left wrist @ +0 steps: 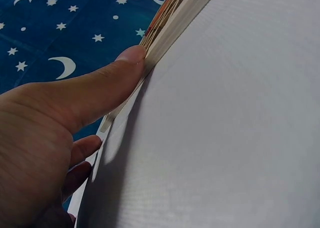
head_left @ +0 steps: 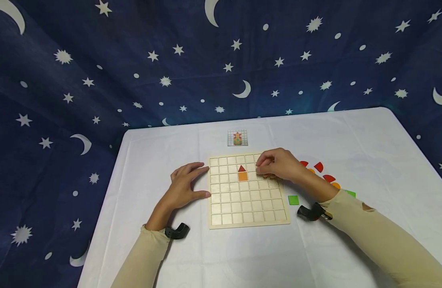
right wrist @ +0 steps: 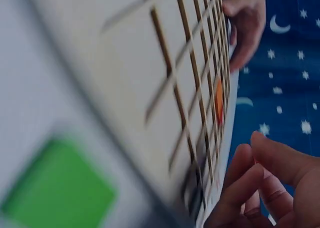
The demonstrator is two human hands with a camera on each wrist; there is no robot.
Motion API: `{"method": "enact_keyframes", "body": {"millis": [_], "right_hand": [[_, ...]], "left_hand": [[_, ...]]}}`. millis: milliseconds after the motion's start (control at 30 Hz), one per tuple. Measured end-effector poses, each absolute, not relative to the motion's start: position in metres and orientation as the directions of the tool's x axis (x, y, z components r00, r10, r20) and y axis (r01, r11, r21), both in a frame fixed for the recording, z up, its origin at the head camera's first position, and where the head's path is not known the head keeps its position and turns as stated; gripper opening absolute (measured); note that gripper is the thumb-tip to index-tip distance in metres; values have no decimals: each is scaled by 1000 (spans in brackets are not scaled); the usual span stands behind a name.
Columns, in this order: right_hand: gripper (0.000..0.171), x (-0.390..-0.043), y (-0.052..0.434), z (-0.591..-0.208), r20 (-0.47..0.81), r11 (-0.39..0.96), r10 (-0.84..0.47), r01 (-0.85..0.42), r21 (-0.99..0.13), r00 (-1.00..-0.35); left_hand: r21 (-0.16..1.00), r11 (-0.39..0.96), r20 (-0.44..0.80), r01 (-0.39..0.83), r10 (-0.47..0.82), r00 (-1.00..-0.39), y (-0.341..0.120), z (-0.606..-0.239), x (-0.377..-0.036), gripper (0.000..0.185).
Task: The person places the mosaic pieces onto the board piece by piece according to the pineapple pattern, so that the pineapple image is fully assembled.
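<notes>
A pale wooden grid board lies on the table. An orange square tile sits in one of its cells, and a red triangle tile is in the cell just above. At the board's left edge my left hand is spread, its thumb resting against the rim in the left wrist view. My right hand hovers over the board's upper right part. Its fingers are loosely bent, with the thumb near the index fingertip; no tile shows between them in the right wrist view.
A small card with a coloured grid picture lies behind the board. Right of the board is a green square tile. Several red tiles, an orange tile and another green tile lie around the right forearm, which partly hides them.
</notes>
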State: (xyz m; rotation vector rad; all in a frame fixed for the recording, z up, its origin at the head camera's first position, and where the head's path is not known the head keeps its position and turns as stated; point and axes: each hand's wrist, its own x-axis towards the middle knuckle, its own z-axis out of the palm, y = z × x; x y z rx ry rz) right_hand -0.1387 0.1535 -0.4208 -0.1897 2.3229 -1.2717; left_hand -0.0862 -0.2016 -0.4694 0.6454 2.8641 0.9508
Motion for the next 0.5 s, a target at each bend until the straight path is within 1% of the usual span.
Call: {"method": "enact_keyframes", "body": {"millis": [100, 300, 367, 500], "right_hand": [[19, -140, 178, -411, -330, 628, -301, 74, -774, -895], [18, -143, 226, -398, -211, 787, -290, -107, -608, -933], [19, -145, 239, -397, -208, 812, -293, -128, -570, -933], [21, -148, 258, -401, -252, 840, -316, -146, -523, -915]], "left_hand": [[582, 721, 79, 375, 408, -910, -201, -469, -86, 84], [571, 731, 71, 373, 409, -910, -202, -468, -86, 84], [567, 734, 67, 372, 410, -910, -202, -468, -87, 84], [569, 736, 58, 366, 408, -911, -202, -469, -87, 84]]}}
